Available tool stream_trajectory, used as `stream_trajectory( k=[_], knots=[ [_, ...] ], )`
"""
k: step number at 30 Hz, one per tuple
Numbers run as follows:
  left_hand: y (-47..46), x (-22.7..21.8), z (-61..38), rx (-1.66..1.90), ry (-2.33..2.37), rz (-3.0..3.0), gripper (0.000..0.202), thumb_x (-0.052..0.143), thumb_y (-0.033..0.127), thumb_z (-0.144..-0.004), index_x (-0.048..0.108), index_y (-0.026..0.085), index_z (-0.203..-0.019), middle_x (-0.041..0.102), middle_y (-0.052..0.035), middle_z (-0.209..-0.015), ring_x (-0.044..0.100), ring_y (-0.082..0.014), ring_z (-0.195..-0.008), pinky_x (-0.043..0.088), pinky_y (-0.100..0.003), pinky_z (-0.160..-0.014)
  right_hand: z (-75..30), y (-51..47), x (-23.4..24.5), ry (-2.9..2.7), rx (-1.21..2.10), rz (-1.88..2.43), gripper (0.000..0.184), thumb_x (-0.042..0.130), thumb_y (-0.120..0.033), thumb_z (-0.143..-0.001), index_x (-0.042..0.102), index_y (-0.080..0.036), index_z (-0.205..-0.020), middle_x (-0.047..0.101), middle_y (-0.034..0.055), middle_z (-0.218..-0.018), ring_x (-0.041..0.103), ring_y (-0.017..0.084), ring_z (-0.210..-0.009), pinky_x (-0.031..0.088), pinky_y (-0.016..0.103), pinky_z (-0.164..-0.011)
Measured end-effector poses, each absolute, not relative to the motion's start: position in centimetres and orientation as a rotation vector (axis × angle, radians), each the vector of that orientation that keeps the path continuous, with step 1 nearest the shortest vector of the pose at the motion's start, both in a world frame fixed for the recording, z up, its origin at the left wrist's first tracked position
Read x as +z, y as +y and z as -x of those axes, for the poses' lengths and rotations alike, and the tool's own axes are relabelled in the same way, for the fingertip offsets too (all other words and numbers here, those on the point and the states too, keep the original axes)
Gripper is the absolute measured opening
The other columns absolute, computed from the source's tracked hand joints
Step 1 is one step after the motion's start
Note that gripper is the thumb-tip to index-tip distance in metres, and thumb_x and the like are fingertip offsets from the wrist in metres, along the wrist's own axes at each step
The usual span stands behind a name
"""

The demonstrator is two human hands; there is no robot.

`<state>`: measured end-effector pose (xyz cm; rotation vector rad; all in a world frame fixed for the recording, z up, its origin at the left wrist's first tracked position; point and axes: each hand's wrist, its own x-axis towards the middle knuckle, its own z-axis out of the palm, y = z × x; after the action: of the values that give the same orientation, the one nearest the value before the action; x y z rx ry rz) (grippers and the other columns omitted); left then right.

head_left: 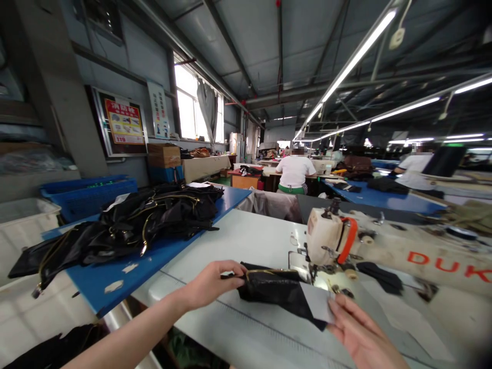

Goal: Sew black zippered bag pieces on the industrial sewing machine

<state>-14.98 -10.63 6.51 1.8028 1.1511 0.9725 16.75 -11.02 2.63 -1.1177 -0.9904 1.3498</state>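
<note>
A small black bag piece with a gold zipper (274,289) lies on the pale sewing table (238,241) in front of the needle of a cream sewing machine (384,246). My left hand (211,284) pinches its left end by the zipper. My right hand (355,330) holds the lower right corner, fingers closed on a pale lining patch (318,302) of the piece.
A heap of black bags with gold zippers (126,225) lies on a blue table (111,282) at left. Blue crates (86,195) and a white bin (21,220) stand beyond. Two people in white shirts (294,171) work at far tables.
</note>
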Motion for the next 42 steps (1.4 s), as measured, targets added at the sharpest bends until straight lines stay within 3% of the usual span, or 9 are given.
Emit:
stream_trajectory(
  k=[4, 7, 11, 16, 20, 24, 30, 37, 42],
  knots=[
    [-11.1, 9.5, 15.7, 0.892, 0.997, -1.438, 0.026, 0.073, 0.037, -0.071, 0.063, 0.013, -0.075, 0.060, 0.0012, -0.067, 0.053, -0.0102, -0.062, 0.041, -0.021, -0.062, -15.9, -10.5, 2.3, -1.148, 1.322, 1.163, 0.033, 0.071, -0.053, -0.068, 0.061, -0.022, -0.076, 0.060, -0.0001, -0.076, 0.060, 0.020, -0.076, 0.053, 0.031, -0.073],
    [-11.8, 11.4, 15.7, 0.867, 0.913, -1.323, 0.027, 0.078, 0.035, -0.065, 0.063, 0.012, -0.071, 0.059, 0.0018, -0.064, 0.050, -0.0081, -0.058, 0.037, -0.019, -0.060, -13.8, -9.7, 2.1, -1.489, 1.093, 1.199, 0.030, 0.061, -0.051, -0.077, 0.059, -0.022, -0.077, 0.056, -0.0007, -0.071, 0.056, 0.018, -0.068, 0.048, 0.028, -0.063],
    [-12.8, 13.0, 15.5, 0.849, 0.987, -1.372, 0.024, 0.075, 0.033, -0.068, 0.064, 0.012, -0.072, 0.060, 0.0015, -0.065, 0.050, -0.0086, -0.059, 0.036, -0.019, -0.059, -10.2, -10.0, 3.2, -1.764, 0.904, 1.175, 0.027, 0.055, -0.046, -0.081, 0.057, -0.023, -0.096, 0.055, -0.0012, -0.072, 0.054, 0.018, -0.065, 0.043, 0.027, -0.057],
    [-14.6, 15.4, 14.4, 0.825, 1.227, -1.726, 0.017, 0.064, 0.030, -0.078, 0.063, 0.014, -0.073, 0.057, 0.0032, -0.066, 0.049, -0.0095, -0.063, 0.037, -0.019, -0.060, -6.8, -13.0, 6.3, -1.676, 1.310, 0.946, 0.038, 0.053, -0.050, -0.082, 0.059, -0.026, -0.110, 0.065, 0.0038, -0.094, 0.059, 0.023, -0.091, 0.044, 0.030, -0.081],
    [-14.3, 16.7, 12.5, 0.837, 1.289, -2.080, 0.009, 0.058, 0.022, -0.081, 0.063, 0.016, -0.075, 0.060, 0.0043, -0.073, 0.052, -0.0108, -0.070, 0.038, -0.019, -0.065, -4.3, -13.9, 7.1, -1.320, 1.895, 0.691, 0.041, 0.061, -0.039, -0.072, 0.061, -0.021, -0.109, 0.067, 0.0025, -0.082, 0.061, 0.021, -0.076, 0.046, 0.030, -0.069],
    [-11.2, 14.9, 11.4, 0.718, 1.165, -2.158, 0.010, 0.057, 0.024, -0.081, 0.063, 0.017, -0.076, 0.059, 0.0042, -0.073, 0.052, -0.0114, -0.071, 0.038, -0.021, -0.069, -3.8, -12.6, 5.6, -0.944, 2.017, 0.625, 0.034, 0.061, -0.042, -0.071, 0.065, -0.016, -0.092, 0.067, 0.0032, -0.071, 0.063, 0.022, -0.072, 0.047, 0.032, -0.070],
    [-7.2, 7.7, 9.5, 0.631, 0.996, -1.714, 0.014, 0.065, 0.026, -0.072, 0.059, 0.016, -0.080, 0.057, 0.0023, -0.072, 0.050, -0.0119, -0.068, 0.038, -0.022, -0.065, -7.0, -11.4, 2.3, -0.805, 1.771, 0.913, 0.035, 0.075, -0.046, -0.062, 0.067, -0.017, -0.081, 0.070, 0.0037, -0.076, 0.064, 0.022, -0.078, 0.046, 0.030, -0.073],
    [-5.9, 6.5, 7.1, 0.614, 0.798, -1.515, 0.057, 0.063, 0.017, -0.068, 0.051, 0.021, -0.124, 0.051, 0.0047, -0.071, 0.046, -0.0098, -0.065, 0.032, -0.022, -0.062, -9.8, -10.5, 0.8, -0.958, 1.558, 1.040, 0.036, 0.068, -0.054, -0.069, 0.067, -0.019, -0.077, 0.067, 0.0027, -0.074, 0.060, 0.021, -0.073, 0.045, 0.028, -0.065],
    [-6.4, 7.0, 6.0, 0.548, 0.986, -1.898, 0.027, 0.053, 0.013, -0.071, 0.068, 0.017, -0.093, 0.058, 0.0009, -0.075, 0.051, -0.0126, -0.069, 0.038, -0.024, -0.064, -10.4, -9.7, -0.2, -1.300, 1.171, 1.215, 0.039, 0.050, -0.052, -0.081, 0.066, -0.018, -0.074, 0.063, 0.0036, -0.069, 0.057, 0.023, -0.073, 0.043, 0.030, -0.064]
  ],
)
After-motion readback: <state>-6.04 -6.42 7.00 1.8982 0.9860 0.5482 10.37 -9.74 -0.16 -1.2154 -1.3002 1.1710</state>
